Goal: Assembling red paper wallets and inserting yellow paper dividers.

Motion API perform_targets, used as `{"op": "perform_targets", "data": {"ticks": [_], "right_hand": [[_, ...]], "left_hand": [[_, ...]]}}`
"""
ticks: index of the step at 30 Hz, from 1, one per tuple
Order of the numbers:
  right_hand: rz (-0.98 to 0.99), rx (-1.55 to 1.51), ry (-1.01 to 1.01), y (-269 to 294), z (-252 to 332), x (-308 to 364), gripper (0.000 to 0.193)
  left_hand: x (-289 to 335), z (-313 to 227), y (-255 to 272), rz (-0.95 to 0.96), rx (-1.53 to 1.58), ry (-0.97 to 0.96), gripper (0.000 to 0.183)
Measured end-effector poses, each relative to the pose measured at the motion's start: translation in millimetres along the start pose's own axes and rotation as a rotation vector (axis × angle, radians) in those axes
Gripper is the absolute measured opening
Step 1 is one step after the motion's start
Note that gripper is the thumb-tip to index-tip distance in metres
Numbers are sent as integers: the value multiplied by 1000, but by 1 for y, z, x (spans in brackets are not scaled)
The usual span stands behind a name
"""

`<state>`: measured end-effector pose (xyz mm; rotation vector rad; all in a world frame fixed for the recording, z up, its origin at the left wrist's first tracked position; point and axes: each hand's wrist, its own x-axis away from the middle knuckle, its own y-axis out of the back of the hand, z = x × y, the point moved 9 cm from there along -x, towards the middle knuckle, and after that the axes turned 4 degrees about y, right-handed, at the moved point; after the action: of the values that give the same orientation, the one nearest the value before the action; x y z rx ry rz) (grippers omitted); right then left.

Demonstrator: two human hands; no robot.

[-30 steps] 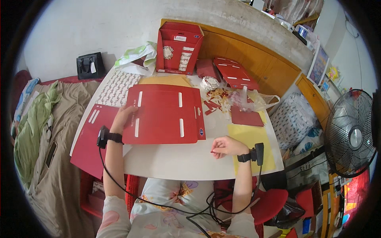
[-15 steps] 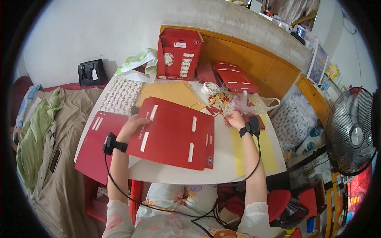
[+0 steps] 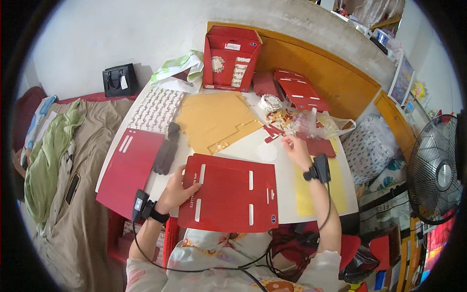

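pinching the edge of a flat red cardboard sheet [image 3: 226, 195] with four white slots [image 3: 251, 180], the left hand [image 3: 177, 193]; the right hand [image 3: 296, 151] curls, whether around anything i cannot tell.

at six o'clock we see the red folder [image 3: 228, 197], with a line of white capital letters [image 3: 193, 190] turned sideways along its nine o'clock edge and a small blue emblem [image 3: 274, 219] at its four o'clock corner. at twelve o'clock we find the red box [image 3: 224, 79], bearing a white label [image 3: 232, 46] and a blue emblem too; its fine print is too small for us. toward four o'clock we notice dark characters [image 3: 384, 208] on a pale thing whose kind we cannot tell.
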<state>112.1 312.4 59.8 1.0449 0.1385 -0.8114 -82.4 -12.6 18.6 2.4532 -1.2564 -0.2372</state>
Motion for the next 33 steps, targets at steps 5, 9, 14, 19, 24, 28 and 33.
{"op": "perform_targets", "data": {"ticks": [5,9,14,19,24,28,33], "right_hand": [[279,-204,-71,-26,35,51,21],[343,144,256,-38,60,65,40],[384,343,239,-55,60,72,51],[316,436,200,-43,69,77,52],[352,449,307,-40,108,94,51],[385,338,336,-37,128,111,55],[388,344,347,-33,127,119,58]], "left_hand": [[8,-24,0,-89,-768,-67,50],[-14,-37,-21,-34,-802,-185,47],[-44,-39,-64,-71,-859,-615,44],[-73,-33,-55,-80,-1074,-502,41],[-85,-35,-45,-82,-1198,-494,43],[-86,-33,-58,-19,-1144,-620,51],[-107,-31,-30,-241,-1076,-200,67]]}}
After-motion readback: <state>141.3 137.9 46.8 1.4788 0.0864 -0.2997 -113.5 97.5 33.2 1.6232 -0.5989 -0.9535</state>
